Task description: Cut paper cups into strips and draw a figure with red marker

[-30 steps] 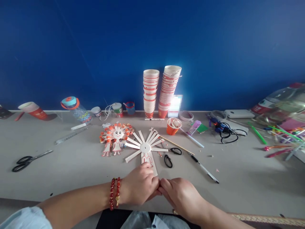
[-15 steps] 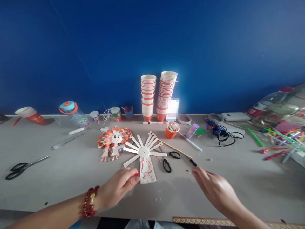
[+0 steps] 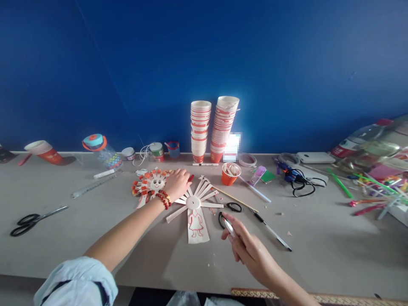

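Note:
My left hand [image 3: 179, 183] reaches over the paper-cup craft, fingers bent, with a small red piece [image 3: 191, 178] like a pen cap at the fingertips. Under and beside it lies a finished-looking doll [image 3: 156, 183] with a drawn face and orange-and-white curled strips. In front is a white cut-cup doll [image 3: 193, 203] with strips fanned out and a red-outlined dress on its tab. My right hand [image 3: 244, 244] is closed round a white marker [image 3: 229, 228], its tip pointing up-left near the black-handled scissors [image 3: 234, 207]. To the right rests a clear pen [image 3: 272, 231] with a black grip.
Two tall paper-cup stacks [image 3: 199, 131] stand by the blue wall. A cup of scraps [image 3: 230, 174], a wooden stick [image 3: 232, 198] and a glue gun [image 3: 295, 176] lie beyond. At left are another pair of scissors [image 3: 27, 224], a ruler [image 3: 92, 187] and a bottle [image 3: 105, 153].
My left hand has moved up and forward from beside the white doll's tab to the curled doll. My right hand has shifted left, uncovering the clear pen on the table.

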`<action>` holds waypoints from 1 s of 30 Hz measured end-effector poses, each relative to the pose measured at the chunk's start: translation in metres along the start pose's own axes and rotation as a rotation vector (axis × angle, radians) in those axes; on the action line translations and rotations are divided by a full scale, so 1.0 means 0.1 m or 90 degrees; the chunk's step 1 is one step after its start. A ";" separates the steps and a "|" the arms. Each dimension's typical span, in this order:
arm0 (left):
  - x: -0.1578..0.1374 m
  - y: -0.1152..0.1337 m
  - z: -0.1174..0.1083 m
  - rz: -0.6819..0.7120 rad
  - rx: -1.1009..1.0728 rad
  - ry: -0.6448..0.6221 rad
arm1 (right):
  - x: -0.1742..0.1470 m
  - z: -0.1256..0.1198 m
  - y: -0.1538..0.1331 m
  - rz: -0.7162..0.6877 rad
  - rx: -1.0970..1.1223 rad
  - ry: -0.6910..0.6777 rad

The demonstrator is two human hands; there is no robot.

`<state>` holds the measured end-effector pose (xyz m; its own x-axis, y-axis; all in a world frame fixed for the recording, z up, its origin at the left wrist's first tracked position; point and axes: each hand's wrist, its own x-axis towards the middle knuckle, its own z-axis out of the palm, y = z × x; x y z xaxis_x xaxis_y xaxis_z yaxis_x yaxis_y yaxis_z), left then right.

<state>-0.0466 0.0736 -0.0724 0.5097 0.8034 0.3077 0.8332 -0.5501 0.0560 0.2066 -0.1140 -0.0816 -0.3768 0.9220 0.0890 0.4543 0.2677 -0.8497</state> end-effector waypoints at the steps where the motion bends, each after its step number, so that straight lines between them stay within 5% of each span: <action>1: -0.06 0.02 -0.01 0.005 -0.007 0.004 | 0.00 -0.02 0.02 -0.009 -0.002 -0.014; 11: -0.89 0.53 -0.11 0.105 -0.096 -0.030 | 0.36 0.02 -0.09 -0.053 -0.086 -0.092; 24: -1.14 0.60 -0.10 0.130 -0.107 -0.052 | 0.52 0.14 0.12 -0.116 -0.072 0.055; 30: -1.17 0.62 -0.10 0.129 -0.127 -0.075 | 0.48 0.11 0.14 -0.102 -0.018 0.058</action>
<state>-0.0570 -0.0566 -0.0959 0.6920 0.6875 0.2201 0.6596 -0.7261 0.1941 0.1859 -0.0693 -0.0946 -0.3728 0.8877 0.2701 0.4171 0.4204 -0.8058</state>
